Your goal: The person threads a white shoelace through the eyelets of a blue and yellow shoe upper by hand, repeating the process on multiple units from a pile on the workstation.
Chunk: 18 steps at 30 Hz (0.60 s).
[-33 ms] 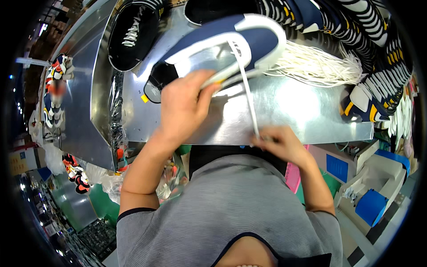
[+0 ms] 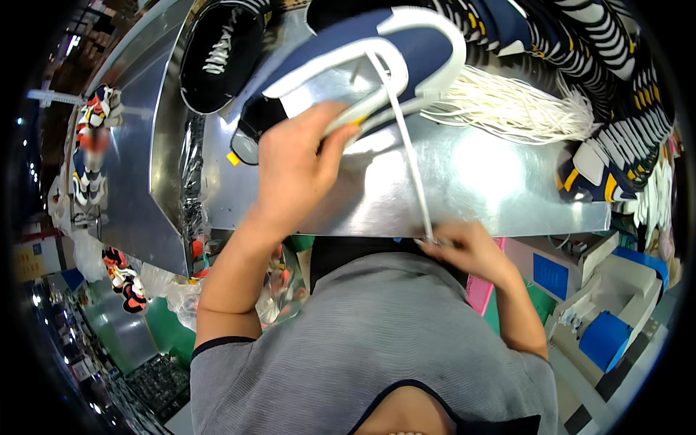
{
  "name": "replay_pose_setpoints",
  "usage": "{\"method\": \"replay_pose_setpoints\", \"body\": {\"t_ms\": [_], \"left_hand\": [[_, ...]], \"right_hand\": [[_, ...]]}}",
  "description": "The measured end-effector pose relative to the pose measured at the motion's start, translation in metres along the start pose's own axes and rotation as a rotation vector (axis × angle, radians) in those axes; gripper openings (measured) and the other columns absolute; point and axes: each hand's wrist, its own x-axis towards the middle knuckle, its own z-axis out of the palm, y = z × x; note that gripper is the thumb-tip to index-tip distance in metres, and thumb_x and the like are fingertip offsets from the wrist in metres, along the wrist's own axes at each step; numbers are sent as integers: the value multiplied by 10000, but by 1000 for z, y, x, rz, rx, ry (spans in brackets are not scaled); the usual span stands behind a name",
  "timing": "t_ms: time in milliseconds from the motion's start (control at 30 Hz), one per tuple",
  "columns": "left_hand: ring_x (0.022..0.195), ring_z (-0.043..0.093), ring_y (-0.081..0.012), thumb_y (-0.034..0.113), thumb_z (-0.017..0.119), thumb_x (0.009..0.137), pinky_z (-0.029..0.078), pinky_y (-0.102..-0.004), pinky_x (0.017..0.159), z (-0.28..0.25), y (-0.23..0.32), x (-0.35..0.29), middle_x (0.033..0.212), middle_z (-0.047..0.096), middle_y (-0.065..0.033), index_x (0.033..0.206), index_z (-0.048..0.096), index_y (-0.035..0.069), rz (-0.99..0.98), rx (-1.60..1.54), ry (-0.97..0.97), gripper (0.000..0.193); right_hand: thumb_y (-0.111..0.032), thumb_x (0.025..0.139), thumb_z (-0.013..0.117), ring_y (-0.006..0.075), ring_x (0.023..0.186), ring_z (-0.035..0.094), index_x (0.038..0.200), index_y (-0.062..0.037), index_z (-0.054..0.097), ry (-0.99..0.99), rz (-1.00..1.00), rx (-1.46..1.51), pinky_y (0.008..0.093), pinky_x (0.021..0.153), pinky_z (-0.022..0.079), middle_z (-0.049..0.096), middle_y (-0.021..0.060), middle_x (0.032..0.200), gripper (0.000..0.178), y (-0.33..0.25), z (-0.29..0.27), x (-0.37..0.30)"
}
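Observation:
My left hand (image 2: 297, 159) is closed on the edge of a navy and white shoe upper (image 2: 428, 40), thumb in front, and holds it tilted above the metal table. A white shoelace (image 2: 410, 156) runs from the upper's white eyelet strip down toward me. Its lower end is pinched in the fingers of my right hand (image 2: 467, 250), at the table's front edge. The lace is stretched nearly straight between upper and hand. Just left of the upper, partly covered by it and my left hand, lies a black piece with a yellow tab (image 2: 233, 158).
A heap of white laces (image 2: 518, 109) lies on the metal table (image 2: 507, 203) to the right. Stacked navy and white uppers (image 2: 616, 163) curve round the far right. A black laced upper (image 2: 217, 61) rests at the far left. Below right stands a grey-and-blue machine (image 2: 605, 337).
My right hand has moved slightly down and to the right, drawing the lace end with it. The upper and my left hand have shifted slightly left.

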Motion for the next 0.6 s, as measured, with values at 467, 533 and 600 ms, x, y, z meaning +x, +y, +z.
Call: {"method": "replay_pose_setpoints", "body": {"t_ms": [467, 533, 600], "left_hand": [[877, 677, -346, 191, 690, 894, 526, -398, 769, 25, 16, -28, 1001, 710, -136, 1173, 659, 64, -76, 112, -679, 308], [876, 675, -348, 188, 679, 904, 524, -400, 774, 21, 21, -21, 999, 709, -138, 1182, 655, 57, -91, 162, -727, 308], [866, 673, -348, 194, 648, 936, 521, -402, 774, 21, 25, -22, 995, 708, -144, 1196, 647, 39, -57, 91, -616, 303]], "right_hand": [[-69, 909, 691, 110, 846, 661, 1038, 31, 709, 433, -134, 331, 242, 791, 513, 729, 65, 929, 164, -9, -7, 26], [-78, 916, 689, 95, 876, 654, 1056, 18, 704, 442, -104, 360, 239, 803, 510, 730, 60, 944, 171, -15, -12, 49], [-84, 924, 685, 97, 888, 668, 1063, 15, 701, 453, -174, 226, 241, 802, 520, 731, 67, 943, 172, -13, -16, 65]]}}
